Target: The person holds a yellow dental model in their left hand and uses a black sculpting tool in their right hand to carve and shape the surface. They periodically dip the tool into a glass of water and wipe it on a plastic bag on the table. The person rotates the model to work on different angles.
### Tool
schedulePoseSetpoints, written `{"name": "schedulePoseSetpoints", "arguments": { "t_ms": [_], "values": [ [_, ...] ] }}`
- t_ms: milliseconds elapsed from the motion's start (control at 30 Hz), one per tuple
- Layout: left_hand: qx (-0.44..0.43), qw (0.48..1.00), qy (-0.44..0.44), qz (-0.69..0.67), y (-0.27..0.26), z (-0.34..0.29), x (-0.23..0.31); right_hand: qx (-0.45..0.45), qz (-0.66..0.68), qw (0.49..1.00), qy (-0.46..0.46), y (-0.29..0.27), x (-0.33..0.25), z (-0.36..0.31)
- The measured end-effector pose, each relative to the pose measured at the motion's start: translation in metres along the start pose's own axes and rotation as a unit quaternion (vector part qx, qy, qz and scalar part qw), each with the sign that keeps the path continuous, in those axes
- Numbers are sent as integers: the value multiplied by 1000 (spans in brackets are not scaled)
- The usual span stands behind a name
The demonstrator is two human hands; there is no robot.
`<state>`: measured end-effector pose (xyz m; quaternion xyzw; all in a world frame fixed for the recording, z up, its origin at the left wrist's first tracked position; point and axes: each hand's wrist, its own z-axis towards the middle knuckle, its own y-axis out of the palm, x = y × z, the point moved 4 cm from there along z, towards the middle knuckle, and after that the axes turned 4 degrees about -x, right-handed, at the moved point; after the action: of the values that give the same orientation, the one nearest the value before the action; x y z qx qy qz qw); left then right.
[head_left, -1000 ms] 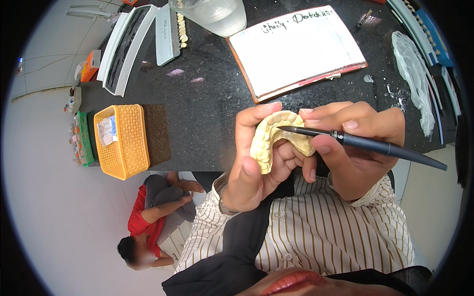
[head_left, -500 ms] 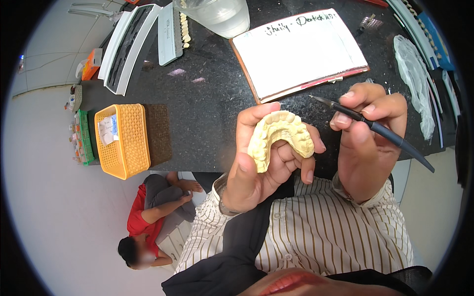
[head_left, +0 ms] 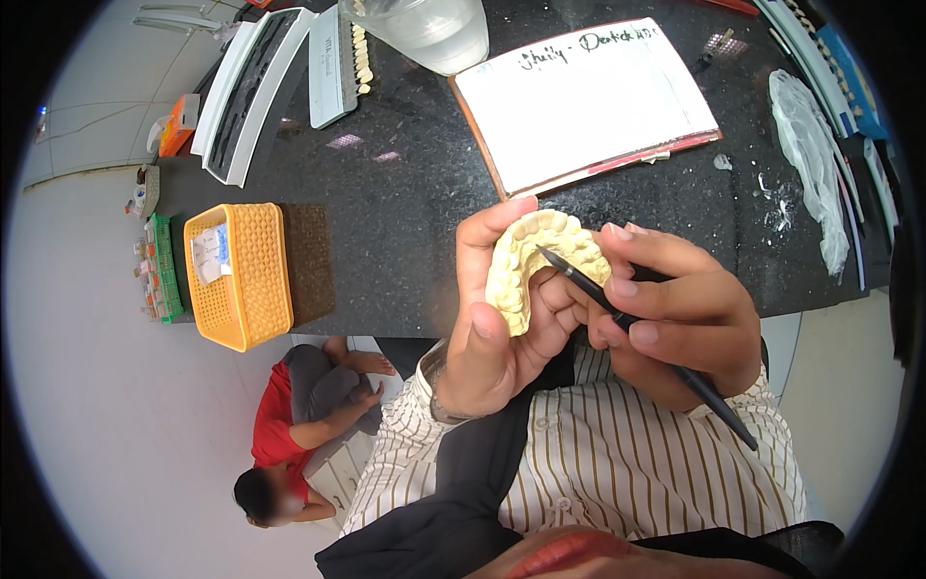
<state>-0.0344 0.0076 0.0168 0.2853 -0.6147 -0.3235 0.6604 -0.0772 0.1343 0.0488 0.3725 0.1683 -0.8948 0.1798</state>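
The left hand's [head_left: 497, 338] grip is clenched around a pale yellow dental cast [head_left: 542, 265], thumb up along its left side and fingers curled beneath, holding it above the near edge of the counter [head_left: 405, 193]. The right hand's [head_left: 680, 318] grip pinches a slim black tool [head_left: 637, 333] like a pen, its tip resting on the inside of the cast's arch.

A yellow plastic basket [head_left: 241, 275] at the counter's left end holds a slip of paper. A clear container [head_left: 429, 29] at the far edge holds a cloudy liquid. Beside it lies a white tray [head_left: 333, 63] with a row of artificial teeth along its edge.

The counter is black speckled stone, carrying an open notebook [head_left: 588, 101] and a crumpled clear plastic bag [head_left: 805, 179]. Below, on the pale floor, a person in a red shirt [head_left: 289, 434] sits.

Half a second ago the tool was lifted clear to the right of the cast; now its tip has come back onto it.
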Motion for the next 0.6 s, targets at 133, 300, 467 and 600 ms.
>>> {"name": "schedulePoseSetpoints", "arguments": {
  "t_ms": [133, 300, 467, 600],
  "values": [
    [11, 1000, -7, 5, 2, 0, 0, 14, 6, 1000, 18, 1, 1, 1],
    [16, 1000, -18, 5, 2, -1, 2, 12, 12, 1000, 18, 1, 0, 2],
    [14, 1000, -8, 6, 2, -1, 2, -6, -7, 1000, 4, 1, 0, 2],
    [2, 1000, -18, 4, 2, 1, 1, -19, -22, 1000, -10, -1, 0, 2]
  ]
}}
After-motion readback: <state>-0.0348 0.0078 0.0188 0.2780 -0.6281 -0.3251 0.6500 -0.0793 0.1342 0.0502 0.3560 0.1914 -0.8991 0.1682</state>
